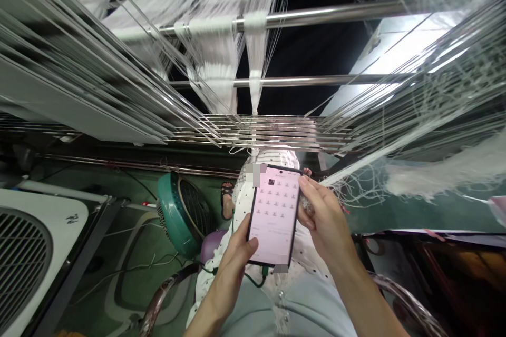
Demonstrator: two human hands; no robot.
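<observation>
A phone [274, 221] with a lit pale pink screen showing rows of small icons is held upright over the lap. My left hand [239, 250] grips its lower left edge, thumb at the side of the screen. At the phone's upper right edge, my right hand [322, 210] is closed on it, with the thumb near the top corner. A dark green cable hangs from the phone's bottom end. Beneath it lies white dotted cloth [245, 195] over the legs.
White threads [221, 26] hang over metal bars [328, 15] ahead, with thin rods crossing below. A green fan [182, 213] stands on the floor at left, beside a white grilled unit [59, 210]. Curved chair arms flank the body. Loose threads hang at right.
</observation>
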